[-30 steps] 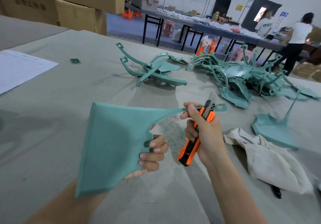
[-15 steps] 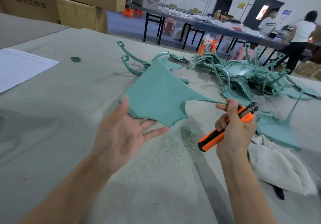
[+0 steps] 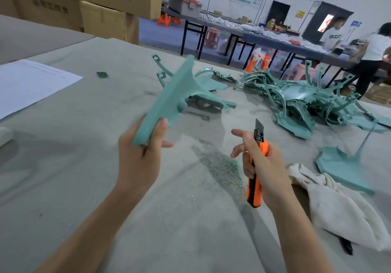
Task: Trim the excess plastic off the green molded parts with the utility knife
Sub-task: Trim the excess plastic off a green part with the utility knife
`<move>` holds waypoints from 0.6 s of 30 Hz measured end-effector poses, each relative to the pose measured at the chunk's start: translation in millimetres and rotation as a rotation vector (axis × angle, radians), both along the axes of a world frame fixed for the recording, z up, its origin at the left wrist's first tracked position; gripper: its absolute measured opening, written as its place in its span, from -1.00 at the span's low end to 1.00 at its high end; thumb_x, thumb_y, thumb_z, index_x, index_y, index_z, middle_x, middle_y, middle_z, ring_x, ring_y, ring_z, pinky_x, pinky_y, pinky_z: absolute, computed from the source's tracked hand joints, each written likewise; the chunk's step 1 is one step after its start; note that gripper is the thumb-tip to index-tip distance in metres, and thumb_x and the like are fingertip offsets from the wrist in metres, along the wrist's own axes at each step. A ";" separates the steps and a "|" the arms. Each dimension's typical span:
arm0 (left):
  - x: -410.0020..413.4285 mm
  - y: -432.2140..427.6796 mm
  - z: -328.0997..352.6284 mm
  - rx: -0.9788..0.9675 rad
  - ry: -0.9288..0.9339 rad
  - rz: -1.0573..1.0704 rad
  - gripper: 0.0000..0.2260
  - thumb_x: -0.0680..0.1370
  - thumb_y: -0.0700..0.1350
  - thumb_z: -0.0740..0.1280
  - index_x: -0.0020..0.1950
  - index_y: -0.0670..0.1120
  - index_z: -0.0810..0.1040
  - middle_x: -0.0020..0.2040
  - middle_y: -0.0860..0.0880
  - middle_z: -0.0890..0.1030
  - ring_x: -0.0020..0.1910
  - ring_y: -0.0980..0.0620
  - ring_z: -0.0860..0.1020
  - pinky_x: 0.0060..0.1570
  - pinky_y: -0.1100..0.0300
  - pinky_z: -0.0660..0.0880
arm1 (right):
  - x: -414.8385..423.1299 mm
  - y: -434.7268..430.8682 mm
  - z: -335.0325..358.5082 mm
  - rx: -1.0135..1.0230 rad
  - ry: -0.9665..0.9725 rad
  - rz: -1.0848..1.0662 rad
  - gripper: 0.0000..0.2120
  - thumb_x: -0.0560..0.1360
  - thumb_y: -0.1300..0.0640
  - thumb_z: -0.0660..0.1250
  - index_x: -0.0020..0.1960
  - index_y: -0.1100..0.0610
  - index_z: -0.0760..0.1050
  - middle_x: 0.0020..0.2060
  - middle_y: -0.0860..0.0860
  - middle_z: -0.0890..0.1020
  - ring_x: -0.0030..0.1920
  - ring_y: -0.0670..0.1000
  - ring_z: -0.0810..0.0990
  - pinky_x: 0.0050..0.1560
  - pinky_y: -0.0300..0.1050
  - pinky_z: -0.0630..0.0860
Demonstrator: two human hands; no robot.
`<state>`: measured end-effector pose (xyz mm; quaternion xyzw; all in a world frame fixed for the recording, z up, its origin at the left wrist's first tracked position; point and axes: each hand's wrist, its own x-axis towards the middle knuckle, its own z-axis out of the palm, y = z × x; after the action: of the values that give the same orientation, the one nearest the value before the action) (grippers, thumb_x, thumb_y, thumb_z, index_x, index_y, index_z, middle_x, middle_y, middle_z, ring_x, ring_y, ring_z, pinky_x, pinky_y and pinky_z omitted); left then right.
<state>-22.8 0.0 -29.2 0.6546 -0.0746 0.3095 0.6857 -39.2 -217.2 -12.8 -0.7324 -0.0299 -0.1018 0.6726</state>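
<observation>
Left hand (image 3: 137, 162) grips part (image 3: 177, 95) by its near end, long axis slanting up and away; right hand (image 3: 269, 167) clasps knife (image 3: 252, 194), blade up, apart rightward.

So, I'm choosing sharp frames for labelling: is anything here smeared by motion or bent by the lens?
Head view: the green part in the left hand is motion-blurred; the utility knife in the right hand looks fairly crisp; the cardboard boxes at top left lean from wide-angle distortion; light is soft, without glare.
</observation>
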 end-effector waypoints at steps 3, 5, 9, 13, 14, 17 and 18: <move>0.1 2.7 -3.8 0.365 -0.248 0.097 -0.68 0.55 -0.29 0.26 0.29 -0.16 0.54 0.20 0.00 0.61 0.19 0.04 0.58 0.20 0.30 0.47 | -5.6 7.2 2.7 0.020 -0.087 0.028 -0.63 0.42 -0.27 0.33 0.00 -0.04 0.69 -0.37 0.15 0.54 -0.52 -0.08 0.26 -0.49 -0.21 0.20; -1.7 3.2 -7.4 0.571 -0.353 0.085 -0.65 0.54 -0.30 0.21 0.33 -0.19 0.49 0.34 -0.08 0.50 0.36 -0.05 0.44 0.39 0.16 0.32 | -10.0 13.8 3.8 0.057 -0.141 0.094 -0.61 0.45 -0.22 0.32 0.01 0.05 0.69 -0.38 0.33 0.50 -0.53 -0.15 0.36 -0.49 -0.27 0.25; -3.3 3.4 -13.2 0.914 -0.404 0.057 -0.62 0.54 -0.27 0.32 0.36 -0.17 0.46 0.38 -0.10 0.45 0.41 -0.14 0.37 0.40 0.10 0.29 | -14.7 29.1 2.2 0.099 -0.131 0.116 -0.57 0.48 -0.16 0.34 -0.20 0.24 0.61 -0.52 0.30 0.39 -0.56 -0.16 0.39 -0.52 -0.28 0.26; -3.6 -7.8 -13.1 0.850 -0.249 0.104 -0.43 0.43 -0.32 0.46 0.41 -0.14 0.42 0.39 -0.07 0.44 0.37 -0.06 0.39 0.31 0.20 0.32 | -10.0 31.7 -0.1 0.191 0.032 -0.030 -0.59 0.57 0.10 0.36 -0.46 0.02 0.53 -0.57 0.00 0.26 -0.58 -0.05 0.17 -0.54 -0.20 0.18; -5.5 -9.9 -11.4 0.702 -0.153 0.169 -0.47 0.42 -0.32 0.45 0.36 -0.10 0.46 0.34 -0.06 0.48 0.29 -0.04 0.45 0.20 0.21 0.41 | -9.0 30.3 0.2 0.252 0.063 -0.063 -0.54 0.58 0.15 0.33 -0.51 0.01 0.48 -0.58 -0.02 0.25 -0.59 -0.06 0.17 -0.55 -0.21 0.18; -7.5 -9.6 -5.3 0.193 0.151 0.152 -0.73 0.34 -0.29 0.25 -0.11 0.07 0.47 -0.08 -0.04 0.56 -0.19 0.01 0.57 -0.33 0.11 0.51 | -6.8 26.3 3.7 0.443 0.060 -0.092 -0.49 0.58 0.20 0.29 -0.54 -0.04 0.42 -0.57 -0.06 0.25 -0.60 -0.10 0.16 -0.59 -0.26 0.19; -6.0 -6.7 -4.2 0.020 0.269 -0.046 -0.78 0.28 -0.24 0.21 -0.21 0.05 0.50 -0.21 -0.08 0.55 -0.32 -0.03 0.54 -0.46 0.11 0.45 | -6.1 24.5 4.4 0.475 0.047 -0.093 -0.51 0.58 0.20 0.29 -0.52 -0.03 0.44 -0.55 -0.05 0.26 -0.60 -0.10 0.16 -0.59 -0.27 0.19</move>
<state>-28.8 -6.8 -33.4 0.6950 0.0000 0.2022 0.6900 -45.3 -192.7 -8.5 -0.5563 0.0445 -0.1197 0.8211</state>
